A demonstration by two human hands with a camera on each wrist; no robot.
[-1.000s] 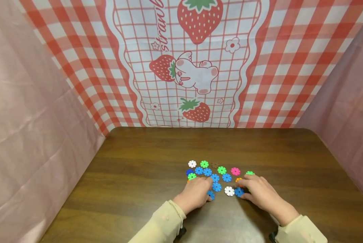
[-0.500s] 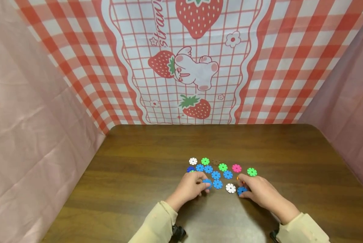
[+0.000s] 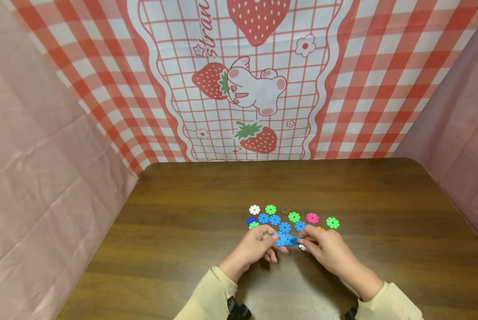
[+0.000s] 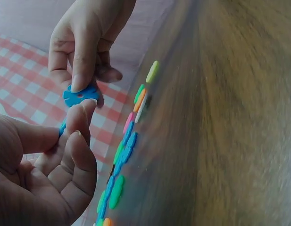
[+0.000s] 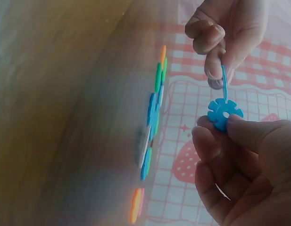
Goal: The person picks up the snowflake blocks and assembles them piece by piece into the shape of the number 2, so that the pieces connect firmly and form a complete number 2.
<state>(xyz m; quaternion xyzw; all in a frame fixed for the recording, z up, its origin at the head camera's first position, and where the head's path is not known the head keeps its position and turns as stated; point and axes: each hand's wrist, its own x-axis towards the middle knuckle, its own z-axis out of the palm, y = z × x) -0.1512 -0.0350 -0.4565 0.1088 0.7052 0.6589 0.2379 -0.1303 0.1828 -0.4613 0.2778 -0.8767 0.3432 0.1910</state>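
In the head view my left hand [image 3: 255, 244] pinches a blue notched disc [image 5: 224, 82], which the right wrist view shows edge-on. Between thumb and forefinger, my right hand [image 3: 331, 251] pinches a second blue notched disc [image 4: 80, 96]. The hands are close together over the front of the loose pieces, and the two discs meet at their rims. How deeply their slots engage I cannot tell. Below the right hand lies a white disc [image 3: 303, 247], partly covered by the fingers. An orange disc [image 3: 320, 228] also shows only in part behind that hand.
Several flat discs lie on the brown table [image 3: 183, 231] behind the hands, among them a pink disc [image 3: 312, 218], a green disc [image 3: 332, 222], a brown disc [image 3: 285, 210] and a white disc [image 3: 254, 209]. A checked strawberry cloth [image 3: 255, 102] hangs beyond the far edge.
The left hand has picked a blue disc off the table. My right hand has lifted its blue disc and moved left, bringing the two discs together.
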